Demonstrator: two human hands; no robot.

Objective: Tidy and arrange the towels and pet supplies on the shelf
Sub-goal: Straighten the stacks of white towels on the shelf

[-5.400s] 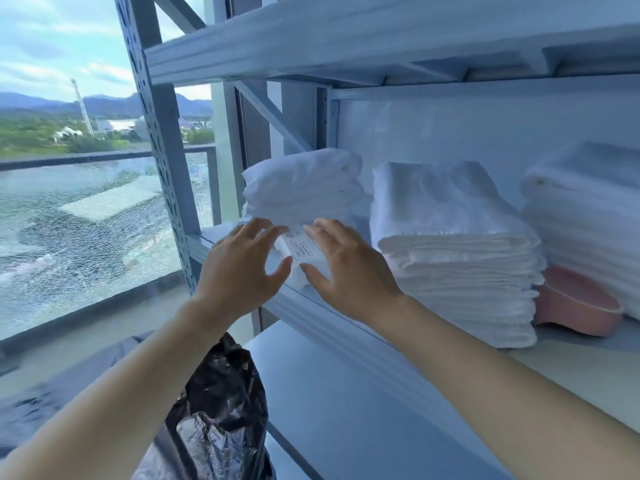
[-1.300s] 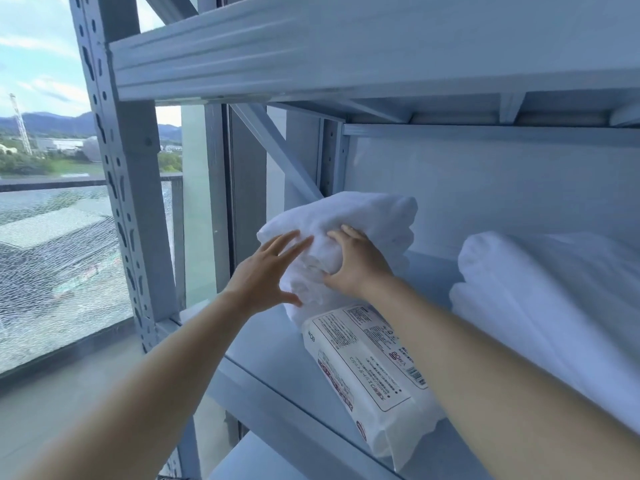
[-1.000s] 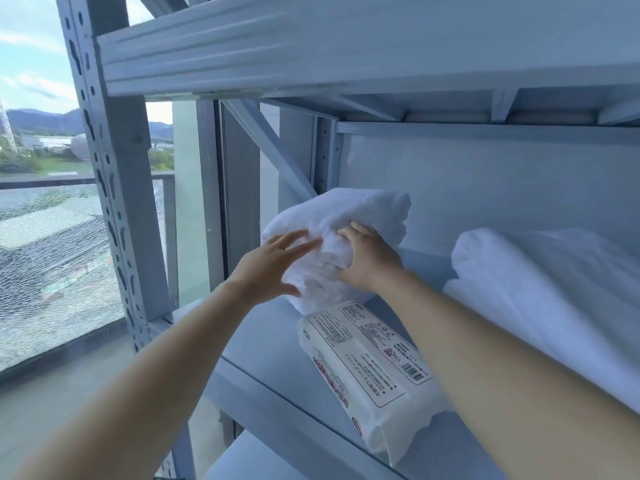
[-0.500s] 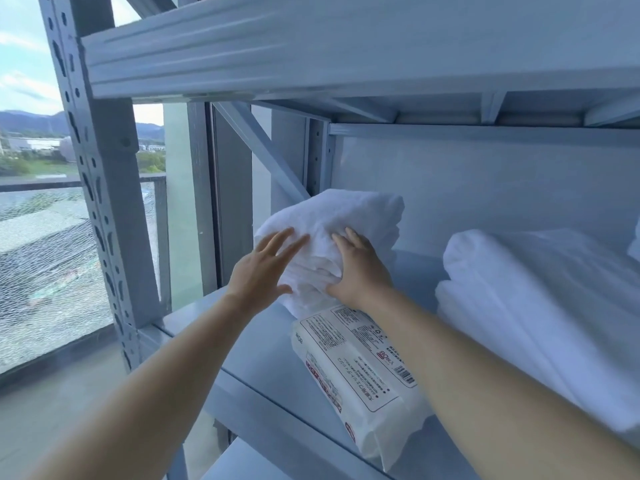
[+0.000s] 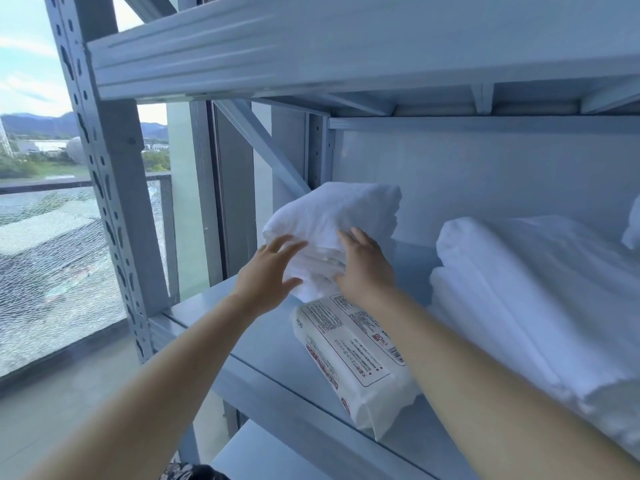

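Fingers straight and unclenched: left hand (image 5: 266, 277) spread at 8 o'clock of the folded towels (image 5: 332, 220), right hand (image 5: 363, 268) flat against their front. The wipes pack (image 5: 353, 358) lies at 6 o'clock on the shelf (image 5: 221, 323); larger towel pile (image 5: 536, 289) at 3 o'clock

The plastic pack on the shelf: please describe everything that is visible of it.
The plastic pack is white and soft-looking, with a printed label of small text, red marks and a barcode. It lies flat on the grey shelf, lengthwise toward the front edge. Its far end meets the folded towels.
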